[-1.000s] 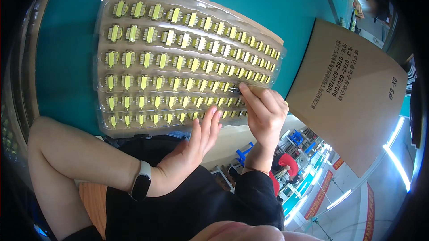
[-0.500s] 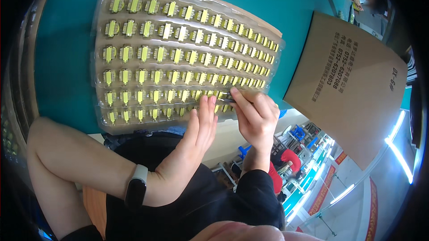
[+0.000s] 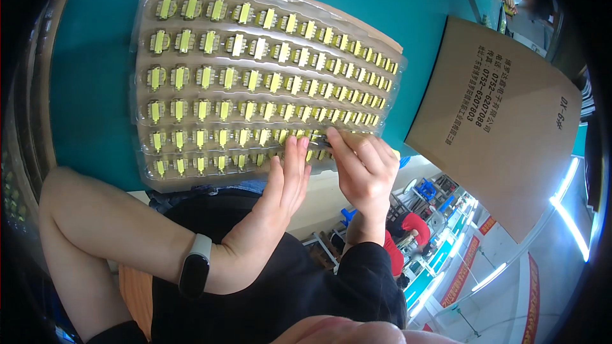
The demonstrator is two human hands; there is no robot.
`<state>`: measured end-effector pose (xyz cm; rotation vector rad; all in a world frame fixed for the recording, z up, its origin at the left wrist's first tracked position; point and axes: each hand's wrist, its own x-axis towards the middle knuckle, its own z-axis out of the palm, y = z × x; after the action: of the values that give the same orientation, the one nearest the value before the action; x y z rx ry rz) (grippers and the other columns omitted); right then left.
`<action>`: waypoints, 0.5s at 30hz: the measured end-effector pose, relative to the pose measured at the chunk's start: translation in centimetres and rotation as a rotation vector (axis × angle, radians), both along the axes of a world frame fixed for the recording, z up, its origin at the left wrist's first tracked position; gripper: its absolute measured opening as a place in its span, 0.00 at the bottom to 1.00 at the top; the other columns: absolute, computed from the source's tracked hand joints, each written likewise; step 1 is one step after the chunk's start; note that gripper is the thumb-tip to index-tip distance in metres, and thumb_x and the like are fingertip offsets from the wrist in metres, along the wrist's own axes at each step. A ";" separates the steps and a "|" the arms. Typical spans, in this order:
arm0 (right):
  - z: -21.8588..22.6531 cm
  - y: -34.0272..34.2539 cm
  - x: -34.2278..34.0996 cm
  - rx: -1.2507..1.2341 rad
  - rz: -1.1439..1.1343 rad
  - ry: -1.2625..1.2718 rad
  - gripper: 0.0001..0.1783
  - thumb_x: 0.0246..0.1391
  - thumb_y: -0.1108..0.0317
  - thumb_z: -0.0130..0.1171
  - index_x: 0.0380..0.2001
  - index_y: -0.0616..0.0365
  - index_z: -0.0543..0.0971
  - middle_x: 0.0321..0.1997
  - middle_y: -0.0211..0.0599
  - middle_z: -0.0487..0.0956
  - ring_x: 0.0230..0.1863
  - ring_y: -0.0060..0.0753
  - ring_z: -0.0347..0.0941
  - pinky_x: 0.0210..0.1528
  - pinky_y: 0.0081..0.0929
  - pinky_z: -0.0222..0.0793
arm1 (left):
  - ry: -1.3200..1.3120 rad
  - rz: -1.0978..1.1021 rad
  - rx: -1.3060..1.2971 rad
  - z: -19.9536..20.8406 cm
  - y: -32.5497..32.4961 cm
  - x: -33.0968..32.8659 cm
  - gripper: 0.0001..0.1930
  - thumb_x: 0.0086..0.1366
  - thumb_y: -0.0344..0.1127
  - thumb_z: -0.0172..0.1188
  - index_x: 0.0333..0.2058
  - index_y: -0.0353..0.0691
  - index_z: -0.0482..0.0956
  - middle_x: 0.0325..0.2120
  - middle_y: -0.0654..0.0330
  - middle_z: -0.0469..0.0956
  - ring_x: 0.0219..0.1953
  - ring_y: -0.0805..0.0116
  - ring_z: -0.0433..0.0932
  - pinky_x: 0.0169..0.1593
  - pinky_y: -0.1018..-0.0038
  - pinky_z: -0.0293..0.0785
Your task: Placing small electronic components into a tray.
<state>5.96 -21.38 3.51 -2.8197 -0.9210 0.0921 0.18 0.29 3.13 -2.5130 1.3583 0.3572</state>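
A clear plastic tray with rows of small yellow-wrapped coil components, like little transformers, lies on the green table. My left hand rests at the tray's near edge, fingers stretched out and nearly together, fingertips beside components in the two nearest rows. It holds nothing that I can see. To its right, my right hand pinches a thin dark tool whose tip is at a component in the second-nearest row. A yellow end shows behind that hand. The grip hides most of the tool, so its exact kind is unclear.
A brown cardboard sheet or box flap with dark print stands right of the tray. Stacked trays stand at the far left edge. The green tabletop surrounds the tray. People and benches show in the background at lower right.
My right hand has tilted slightly and the tool's angle has shifted; more of its yellow end shows. The left hand and the tray stay in place.
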 end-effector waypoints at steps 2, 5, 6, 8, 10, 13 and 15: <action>-0.1 -0.6 -0.1 0.038 -0.017 0.005 0.23 0.38 0.79 0.77 0.44 0.60 0.91 0.35 0.32 0.84 0.31 0.36 0.81 0.33 0.32 0.74 | -0.007 0.006 0.002 0.0 0.0 0.0 0.32 0.79 0.45 0.43 0.79 0.44 0.60 0.79 0.41 0.59 0.79 0.40 0.59 0.79 0.52 0.56; -0.2 -1.1 0.0 0.055 -0.038 0.000 0.22 0.38 0.80 0.77 0.43 0.60 0.91 0.35 0.33 0.84 0.31 0.36 0.81 0.33 0.33 0.73 | 0.022 0.000 0.004 0.3 0.3 0.2 0.33 0.79 0.46 0.43 0.79 0.44 0.60 0.79 0.41 0.59 0.79 0.40 0.59 0.79 0.53 0.56; -0.1 -1.2 0.1 0.029 -0.050 -0.009 0.22 0.38 0.80 0.77 0.43 0.60 0.91 0.34 0.34 0.84 0.31 0.37 0.81 0.33 0.33 0.73 | 0.013 -0.007 0.008 0.2 0.2 0.3 0.33 0.79 0.46 0.43 0.79 0.44 0.60 0.79 0.41 0.59 0.79 0.40 0.60 0.79 0.53 0.57; -0.1 -1.3 0.2 0.029 -0.050 -0.001 0.22 0.38 0.79 0.77 0.43 0.60 0.91 0.34 0.34 0.84 0.31 0.37 0.80 0.33 0.33 0.73 | 0.005 -0.015 0.013 0.1 0.2 0.3 0.33 0.79 0.46 0.43 0.79 0.45 0.60 0.79 0.41 0.59 0.79 0.40 0.60 0.79 0.53 0.57; -0.1 -1.4 0.2 0.032 -0.049 0.007 0.22 0.38 0.79 0.77 0.43 0.59 0.91 0.34 0.34 0.83 0.31 0.37 0.80 0.33 0.33 0.73 | 0.016 -0.020 0.006 0.2 0.2 0.4 0.33 0.79 0.46 0.43 0.79 0.44 0.60 0.79 0.41 0.60 0.79 0.40 0.60 0.79 0.54 0.57; -0.3 -1.4 0.3 0.021 -0.046 0.010 0.22 0.39 0.79 0.77 0.43 0.59 0.91 0.34 0.34 0.83 0.31 0.37 0.80 0.33 0.33 0.72 | 0.008 -0.024 0.015 0.2 0.2 0.5 0.33 0.79 0.46 0.43 0.79 0.44 0.60 0.79 0.40 0.60 0.79 0.40 0.60 0.78 0.54 0.57; -0.4 -1.3 0.3 0.027 -0.034 0.016 0.21 0.39 0.78 0.77 0.43 0.59 0.91 0.34 0.33 0.83 0.31 0.37 0.81 0.33 0.32 0.72 | 0.011 -0.019 0.009 0.2 0.3 0.5 0.33 0.79 0.46 0.43 0.79 0.44 0.60 0.78 0.40 0.60 0.79 0.40 0.60 0.78 0.54 0.57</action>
<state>6.29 -22.69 3.12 -2.8045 -0.8633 0.0962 0.66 0.60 3.34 -2.4931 1.3801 0.3732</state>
